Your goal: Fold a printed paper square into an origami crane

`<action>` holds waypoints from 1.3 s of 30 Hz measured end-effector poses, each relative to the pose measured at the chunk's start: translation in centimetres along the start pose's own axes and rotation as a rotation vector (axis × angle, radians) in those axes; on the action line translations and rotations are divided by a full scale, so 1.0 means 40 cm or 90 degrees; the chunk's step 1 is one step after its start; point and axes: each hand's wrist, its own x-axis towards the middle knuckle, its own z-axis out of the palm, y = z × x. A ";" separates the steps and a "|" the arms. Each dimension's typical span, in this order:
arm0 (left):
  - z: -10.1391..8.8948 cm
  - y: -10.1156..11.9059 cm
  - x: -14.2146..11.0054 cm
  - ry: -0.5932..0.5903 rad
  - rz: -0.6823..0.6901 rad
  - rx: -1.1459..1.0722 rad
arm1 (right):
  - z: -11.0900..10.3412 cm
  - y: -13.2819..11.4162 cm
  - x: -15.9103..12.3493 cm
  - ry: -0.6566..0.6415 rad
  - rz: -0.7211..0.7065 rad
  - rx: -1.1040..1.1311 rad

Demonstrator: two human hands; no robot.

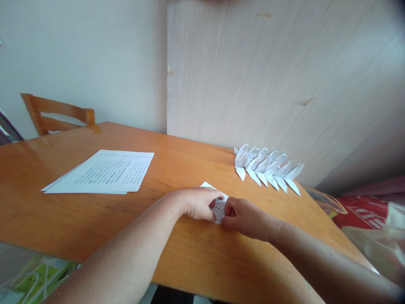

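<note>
Between my two hands, low over the wooden table, is a small folded piece of printed paper point(219, 210). My left hand point(201, 203) is closed on its left side, with thumb and fingers curled around the edge. A white corner of the paper sticks out beyond the left knuckles. My right hand point(242, 216) pinches the paper's right edge between thumb and bent fingers. Part of the paper is hidden under both hands, so its full folded shape cannot be made out.
Several folded paper pieces point(267, 166) stand in rows at the table's back right. A stack of printed sheets point(110, 171) lies on the left of the wooden table point(177, 166). A wooden chair point(61, 107) stands behind it. Bags point(363, 213) sit past the right edge.
</note>
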 end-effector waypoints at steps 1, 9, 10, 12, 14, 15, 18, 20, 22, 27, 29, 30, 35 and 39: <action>0.000 0.000 -0.001 0.003 -0.015 -0.002 | 0.001 0.001 0.000 0.002 0.002 -0.004; -0.001 0.006 -0.004 0.004 -0.060 0.012 | -0.002 -0.012 0.004 0.007 0.015 -0.056; -0.001 0.007 -0.003 0.005 -0.062 0.013 | -0.003 -0.015 0.005 0.008 0.018 -0.063; 0.000 0.008 -0.003 0.007 -0.064 0.013 | -0.005 -0.018 0.006 0.008 0.024 -0.069; 0.001 0.010 -0.004 0.011 -0.067 0.011 | -0.009 -0.020 0.005 0.000 0.025 -0.060; 0.001 0.012 -0.005 0.013 -0.069 0.010 | -0.012 -0.020 0.004 -0.006 0.022 -0.048; 0.001 0.020 -0.008 0.021 -0.080 0.012 | -0.022 -0.020 0.002 -0.039 -0.002 -0.003; 0.000 0.024 -0.009 0.023 -0.087 0.015 | -0.027 -0.019 0.002 -0.058 -0.014 0.020; -0.001 0.025 -0.009 0.022 -0.091 0.021 | -0.027 -0.018 0.004 -0.059 -0.010 0.021; 0.000 0.022 -0.005 0.029 -0.090 0.050 | -0.022 -0.017 0.011 -0.052 0.003 -0.002; 0.001 0.021 -0.005 0.031 -0.090 0.054 | -0.024 -0.018 0.011 -0.059 0.004 -0.013; 0.002 0.020 -0.005 0.032 -0.091 0.054 | -0.027 -0.018 0.011 -0.063 0.004 -0.018; 0.004 0.019 -0.006 0.031 -0.099 0.049 | -0.039 -0.020 0.010 -0.083 0.011 -0.004; 0.000 0.021 -0.006 0.022 -0.097 0.039 | -0.035 -0.022 0.010 -0.080 -0.013 -0.015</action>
